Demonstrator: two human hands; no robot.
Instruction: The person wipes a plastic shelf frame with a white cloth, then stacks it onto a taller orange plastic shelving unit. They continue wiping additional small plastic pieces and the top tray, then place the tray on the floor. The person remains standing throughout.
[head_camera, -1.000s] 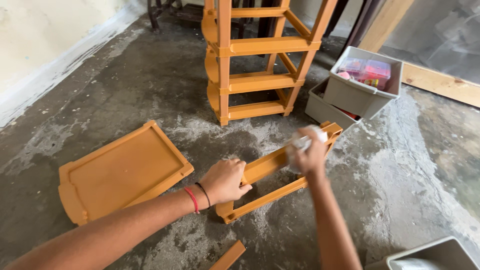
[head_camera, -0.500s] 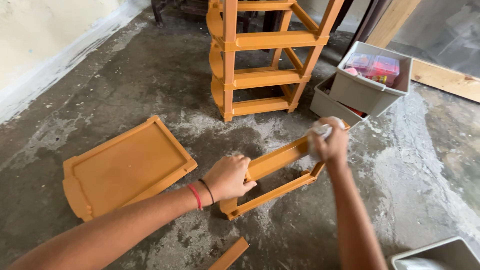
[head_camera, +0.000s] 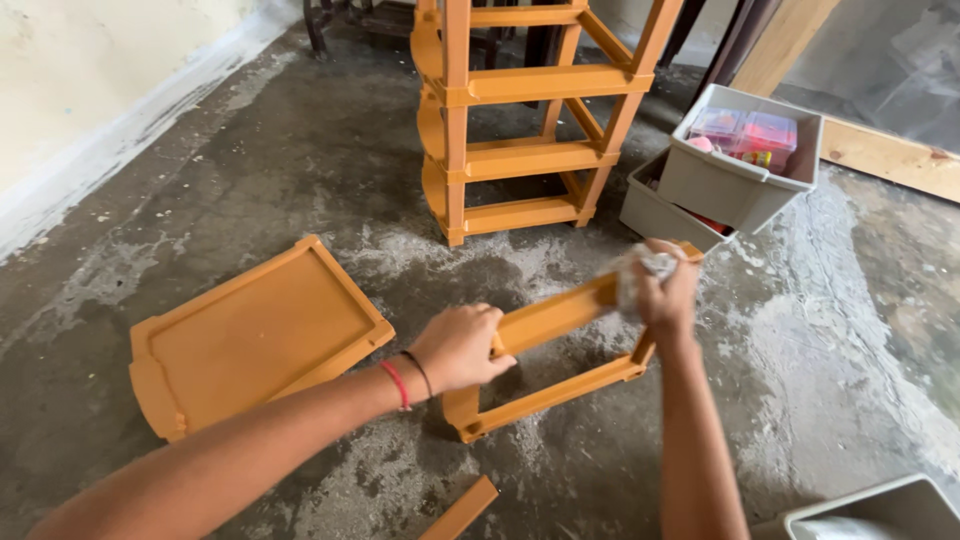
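Here the left hand (head_camera: 460, 348) curls closed over the near end of the orange frame piece (head_camera: 560, 395), gripping its upper rail; the right hand (head_camera: 665, 295) is bunched tight around a pale cloth (head_camera: 640, 272), pressing it onto the far end of that rail; the frame stands on edge on the concrete floor (head_camera: 250, 180), just right of the flat orange tray (head_camera: 250, 345), below the orange rack (head_camera: 520, 120); grey bins (head_camera: 740, 180) sit beside it.

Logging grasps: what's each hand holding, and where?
Left hand grips the orange plastic frame by its top rail's near end. Right hand presses a whitish cloth against the far end.
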